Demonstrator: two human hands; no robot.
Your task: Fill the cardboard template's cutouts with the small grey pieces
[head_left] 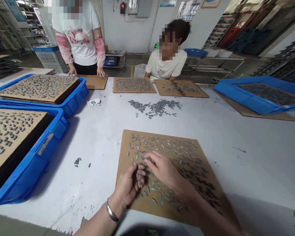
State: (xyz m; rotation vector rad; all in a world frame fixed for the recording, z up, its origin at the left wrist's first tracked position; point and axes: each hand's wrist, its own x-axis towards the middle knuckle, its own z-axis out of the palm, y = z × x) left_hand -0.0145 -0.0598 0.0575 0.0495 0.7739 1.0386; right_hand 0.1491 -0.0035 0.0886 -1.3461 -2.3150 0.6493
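A brown board [137, 209] lies in front of me, with many small grey spindle-shaped pieces [154, 200] spread over it in loose rows. My left hand [131, 183], wearing a silver bangle at the wrist, is cupped palm up over the board's left part. Its curled fingers hold several of the small grey pieces. Just to the right, my right hand [163, 168] reaches across the board, palm down. Thumb and fingertips are pinched together at a small grey piece near the board's upper left; the fingers partly cover it.
A heap of loose grey pieces [159, 107] lies beyond the board. Blue trays [49, 144] with filled boards stand at left, another blue tray [260, 109] at right. Two people sit or stand across the white table [95, 186], near more boards [135, 91].
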